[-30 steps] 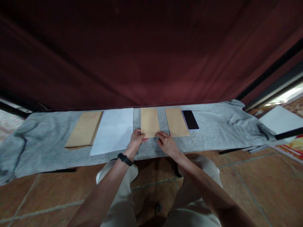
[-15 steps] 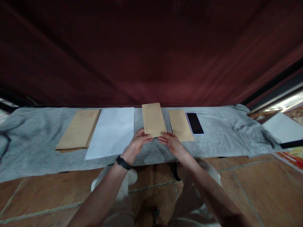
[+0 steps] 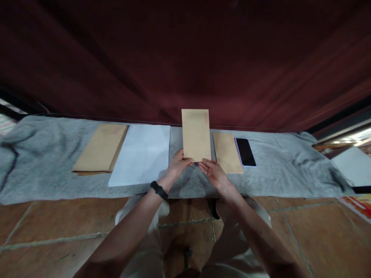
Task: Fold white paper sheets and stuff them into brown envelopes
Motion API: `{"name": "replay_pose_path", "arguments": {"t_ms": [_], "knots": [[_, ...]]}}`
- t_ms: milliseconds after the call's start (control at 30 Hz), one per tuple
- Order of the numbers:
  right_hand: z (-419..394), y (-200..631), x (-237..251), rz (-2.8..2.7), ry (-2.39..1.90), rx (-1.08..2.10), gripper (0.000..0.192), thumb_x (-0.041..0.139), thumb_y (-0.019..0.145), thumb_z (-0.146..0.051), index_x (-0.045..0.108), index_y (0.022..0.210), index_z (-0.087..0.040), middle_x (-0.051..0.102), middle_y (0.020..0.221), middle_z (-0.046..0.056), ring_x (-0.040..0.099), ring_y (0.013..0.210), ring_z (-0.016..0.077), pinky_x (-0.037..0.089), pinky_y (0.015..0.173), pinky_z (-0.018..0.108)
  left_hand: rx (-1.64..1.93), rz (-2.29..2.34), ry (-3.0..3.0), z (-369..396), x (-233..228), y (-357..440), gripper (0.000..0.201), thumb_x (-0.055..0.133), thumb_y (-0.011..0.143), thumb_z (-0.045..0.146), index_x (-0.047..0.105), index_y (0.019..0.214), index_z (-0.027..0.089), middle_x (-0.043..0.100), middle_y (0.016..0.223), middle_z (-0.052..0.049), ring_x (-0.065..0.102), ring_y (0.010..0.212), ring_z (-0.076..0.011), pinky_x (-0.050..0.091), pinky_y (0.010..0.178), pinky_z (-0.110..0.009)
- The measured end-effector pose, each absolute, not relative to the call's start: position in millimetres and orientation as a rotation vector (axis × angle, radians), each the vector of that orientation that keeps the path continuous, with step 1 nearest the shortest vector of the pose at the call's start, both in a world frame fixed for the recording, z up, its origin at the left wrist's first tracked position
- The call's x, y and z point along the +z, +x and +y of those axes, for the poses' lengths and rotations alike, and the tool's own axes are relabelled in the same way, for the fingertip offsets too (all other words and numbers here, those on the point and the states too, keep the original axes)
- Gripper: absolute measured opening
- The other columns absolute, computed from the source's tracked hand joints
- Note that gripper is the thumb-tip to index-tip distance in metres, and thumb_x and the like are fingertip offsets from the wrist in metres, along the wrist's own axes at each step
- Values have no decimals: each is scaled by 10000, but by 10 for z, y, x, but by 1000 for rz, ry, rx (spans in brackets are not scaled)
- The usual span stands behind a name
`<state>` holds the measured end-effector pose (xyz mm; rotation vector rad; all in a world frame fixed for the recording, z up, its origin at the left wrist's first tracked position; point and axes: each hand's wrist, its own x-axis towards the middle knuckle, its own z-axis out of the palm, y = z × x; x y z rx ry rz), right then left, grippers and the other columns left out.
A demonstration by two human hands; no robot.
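A brown paper envelope (image 3: 196, 135) with small red print near its upper right is held up at the centre of the head view. My left hand (image 3: 177, 165) pinches its lower left corner. My right hand (image 3: 213, 171) grips the lower right corner, thumb on the front face. Just right of it, another brown envelope (image 3: 228, 154) lies flat on the grey cloth. To the left are a stack of white paper (image 3: 142, 154) and, further left, a pile of brown envelopes (image 3: 100, 148).
A phone (image 3: 245, 151) with a dark screen lies beside the single envelope. Grey cloth (image 3: 290, 166) covers the narrow table, and a dark red curtain (image 3: 185, 69) hangs behind it. A white panel (image 3: 352, 164) stands at the far right, above the tiled floor (image 3: 290, 227).
Both hands have raised the envelope and tipped it more upright, so its front faces me more squarely and the red print at its upper right shows. The view has shifted slightly.
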<state>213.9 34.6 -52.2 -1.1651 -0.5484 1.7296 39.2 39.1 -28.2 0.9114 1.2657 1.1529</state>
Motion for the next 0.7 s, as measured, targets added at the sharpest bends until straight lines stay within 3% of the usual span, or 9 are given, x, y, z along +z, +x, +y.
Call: {"name": "replay_pose_path", "arguments": {"t_ms": [133, 300, 400, 533, 700], "knots": [[336, 2122, -532, -647, -1159, 1727, 136, 775, 836, -311, 662, 830, -236, 779, 849, 46, 761, 973, 223, 634, 919, 379, 1161, 1415, 1178, 377, -268, 440, 299, 686, 738, 122, 660, 1031, 171, 744, 953, -47, 697, 857, -193, 568, 797, -324], [333, 2140, -564, -640, -1173, 1693, 150, 781, 834, -312, 652, 800, -244, 770, 821, 27, 760, 939, 205, 637, 883, 362, 1218, 1360, 1353, 337, -200, 465, 699, 696, 776, 152, 475, 1435, 228, 712, 1229, -64, 688, 1077, -231, 552, 937, -363], [339, 2160, -574, -670, -1181, 1665, 160, 766, 848, -324, 635, 795, -250, 761, 815, 22, 761, 931, 205, 629, 900, 376, 1184, 1289, 1237, 335, -203, 466, 698, 691, 762, 140, 493, 1427, 217, 752, 1054, -39, 710, 895, -204, 571, 809, -314], [346, 2170, -556, -678, -1193, 1668, 152, 753, 854, -348, 640, 827, -250, 762, 823, 32, 757, 951, 219, 620, 922, 396, 1128, 1250, 1100, 349, -231, 446, 619, 693, 744, 145, 571, 1350, 186, 722, 790, 7, 617, 611, -140, 498, 599, -241], [350, 2164, -552, -623, -1170, 1663, 149, 728, 861, -361, 620, 849, -260, 769, 841, 36, 761, 935, 228, 618, 932, 408, 1151, 1257, 1107, 371, -247, 408, 604, 710, 715, 141, 603, 1309, 182, 712, 766, 14, 592, 592, -134, 444, 551, -222]]}}
